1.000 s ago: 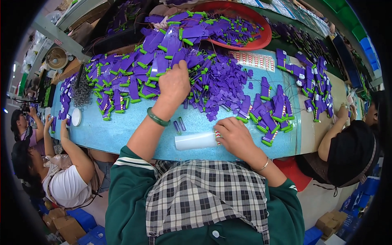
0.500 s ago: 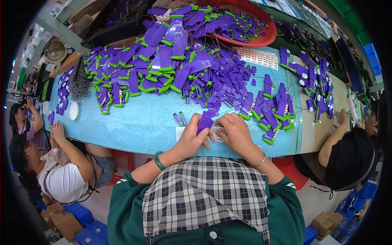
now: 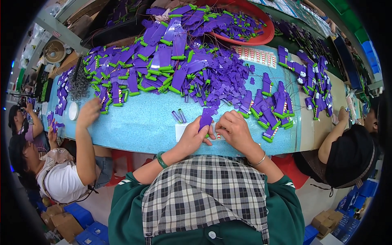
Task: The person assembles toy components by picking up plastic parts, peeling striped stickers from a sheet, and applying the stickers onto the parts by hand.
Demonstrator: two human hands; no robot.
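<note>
My left hand (image 3: pixel 192 134) is closed around a flat purple plastic piece (image 3: pixel 206 119), which points up and away from me with a bit of green low down by the fingers. Right beside it, my right hand (image 3: pixel 234 130) has thumb and fingertips pressed together; whatever is between them is hidden. Below those fingertips a small red-and-white striped sticker (image 3: pixel 219 136) shows. A white backing sheet (image 3: pixel 179 130) lies partly under my left hand. Two clear purple clip-like parts (image 3: pixel 179 116) rest on the blue table just beyond.
A large heap of purple pieces with green ends (image 3: pixel 163 57) spreads behind my hands, with small purple bits (image 3: pixel 224 81) on its near side. More assembled pieces (image 3: pixel 273 106) lie at right. A sticker sheet (image 3: pixel 257 56) and red basin (image 3: pixel 267 32) stand farther back. A co-worker's hand (image 3: pixel 89 112) reaches in at left.
The co-worker at left has stretched an arm over the table toward the heap and lifts a purple piece in the other hand. My own hands have barely shifted.
</note>
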